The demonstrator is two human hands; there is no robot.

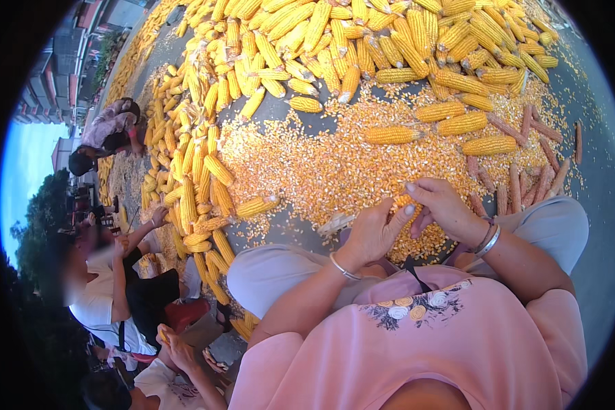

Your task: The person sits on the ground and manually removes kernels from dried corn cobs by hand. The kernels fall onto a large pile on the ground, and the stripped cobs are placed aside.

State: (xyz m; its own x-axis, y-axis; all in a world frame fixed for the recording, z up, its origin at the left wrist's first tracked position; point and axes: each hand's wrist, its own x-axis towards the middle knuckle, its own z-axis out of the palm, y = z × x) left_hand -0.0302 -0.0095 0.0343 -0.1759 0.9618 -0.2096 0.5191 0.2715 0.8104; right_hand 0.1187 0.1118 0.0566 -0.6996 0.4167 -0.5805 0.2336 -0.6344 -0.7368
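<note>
Between my two hands is a partly visible yellow corn cob (404, 201), held low over the loose kernels. My left hand (371, 230) grips it from the left, thumb laid along it; a thin bangle circles that wrist. From the right, my right hand (438, 205) closes its fingertips on the upper end, with bracelets at its wrist. Fingers cover much of the cob. Loose corn kernels (307, 169) spread on the ground beyond and beneath the hands. Full yellow cobs lie on them, among them one corn cob (392, 135) just ahead.
A big heap of corn cobs (318, 31) fills the far side and runs down the left. Stripped reddish cobs (515, 187) lie by my right knee. Several people sit or bend at the left, one person in a white shirt (100, 292) close by. A husk (335, 224) lies near my left hand.
</note>
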